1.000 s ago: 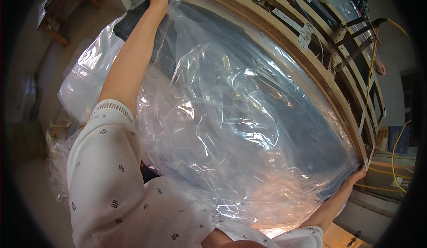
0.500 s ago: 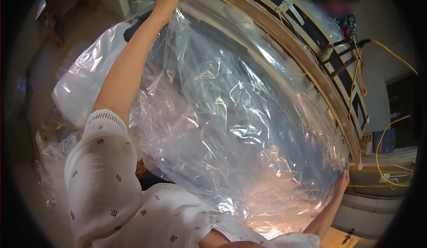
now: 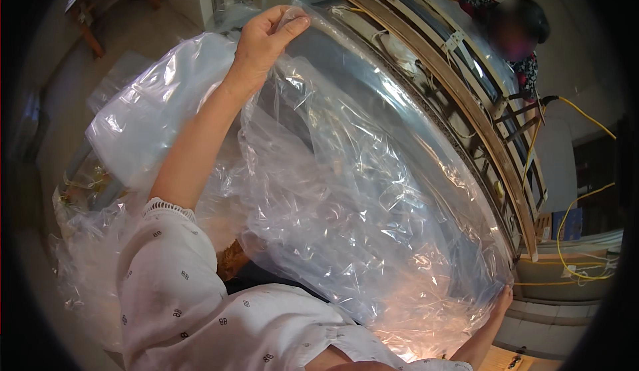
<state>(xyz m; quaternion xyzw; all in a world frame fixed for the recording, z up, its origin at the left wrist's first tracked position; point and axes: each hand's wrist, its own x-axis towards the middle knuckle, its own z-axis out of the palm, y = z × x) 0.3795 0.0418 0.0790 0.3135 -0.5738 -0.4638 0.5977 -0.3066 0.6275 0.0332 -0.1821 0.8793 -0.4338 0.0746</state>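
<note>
A wide sheet of clear plastic film (image 3: 373, 191) hangs in wrinkles between my two outstretched arms. At the upper left, my left hand (image 3: 269, 41) pinches the film's top edge between thumb and fingers. My right hand (image 3: 502, 301) is far off at the lower right, closed at the film's other end, its fingers partly hidden by the plastic. Just beyond the film's far edge runs a long wooden bar (image 3: 459, 94), part of a frame with metal fittings.
Across the frame stands another person (image 3: 516, 31), one arm reaching along it. Yellow cables (image 3: 586, 112) hang at the right, near a blue box (image 3: 567, 224). More loose film (image 3: 160, 104) lies at my left. A wooden-legged table (image 3: 93, 38) stands at the far left.
My left hand has moved right and slightly nearer with the film edge. A gap has opened between film and wooden bar. My right hand has come slightly nearer. The other person's arm now shows.
</note>
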